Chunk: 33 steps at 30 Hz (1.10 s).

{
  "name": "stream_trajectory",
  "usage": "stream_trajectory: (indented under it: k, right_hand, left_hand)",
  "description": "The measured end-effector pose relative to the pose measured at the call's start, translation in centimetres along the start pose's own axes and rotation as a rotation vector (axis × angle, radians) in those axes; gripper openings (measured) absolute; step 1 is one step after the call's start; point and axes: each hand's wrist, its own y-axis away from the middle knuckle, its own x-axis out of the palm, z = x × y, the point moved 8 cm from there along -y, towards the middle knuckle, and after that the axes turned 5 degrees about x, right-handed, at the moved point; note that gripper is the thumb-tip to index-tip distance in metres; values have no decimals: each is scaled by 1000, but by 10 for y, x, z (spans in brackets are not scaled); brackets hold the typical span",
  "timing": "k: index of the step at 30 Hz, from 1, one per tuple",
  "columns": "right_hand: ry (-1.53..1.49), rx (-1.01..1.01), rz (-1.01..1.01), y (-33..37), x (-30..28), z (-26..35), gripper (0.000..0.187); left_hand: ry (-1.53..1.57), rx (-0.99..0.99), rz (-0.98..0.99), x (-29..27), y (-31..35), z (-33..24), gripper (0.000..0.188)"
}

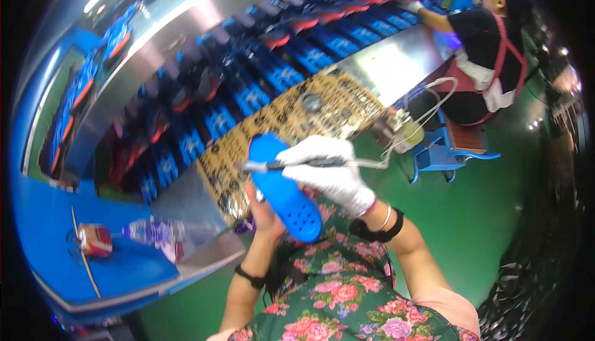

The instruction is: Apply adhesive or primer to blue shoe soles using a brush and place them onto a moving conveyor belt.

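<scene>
- The blue sole (288, 198), pierced with small dark holes at its lower end, is held tilted at the centre of the frame; its upper part is crossed by the tool and partly covered by the gloved fingers.
- The bare left hand (266, 218) is closed on the sole from below; most of its fingers are hidden behind it.
- In the white-gloved right hand (331, 177), a slim dark tool (319, 162) is gripped like a pen, its middle partly covered by the glove.
- The tool's flat tip is laid over the sole's upper part; whether the two touch cannot be told.
- A pale cable (372, 164) is run rightward from the tool.
- Beyond the hands, the table (214, 166) is covered in a gold-and-black pattern, on which a round dark object (311, 102) is set; its kind cannot be made out.
- Above, rows of blue and red-edged pieces (285, 78) are blurred and overlapped.
- At upper right, a co-worker (489, 50) is seen beside a blue stool-like stand (437, 149).
- At lower left, a clear bottle (149, 231) is blurred.
</scene>
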Motion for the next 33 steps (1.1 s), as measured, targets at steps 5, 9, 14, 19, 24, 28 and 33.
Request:
stream_trajectory:
  k: [5,9,14,19,24,28,33]
  right_hand:
    - [94,-56,-57,-2,-6,4,20]
    - [306,-314,-61,0,3,21,22]
    - [374,-473,-137,-2,11,34,18]
    - [727,-747,-14,22,46,52,26]
    - [463,-614,39,24,37,30,26]
    - [496,-653,-123,18,26,35,27]
    - [373,-599,88,22,44,23,22]
  left_hand:
    - [-75,111,-33,18,-11,-1,111]
    - [-139,204,-138,12,-8,-9,102]
    - [-280,248,-38,26,-5,-4,93]
    - [-744,392,-252,25,3,-6,93]
    - [-708,337,-240,12,-1,-13,98]
    - [-716,340,-235,24,4,-11,99]
    - [-834,338,-212,4,3,-36,104]
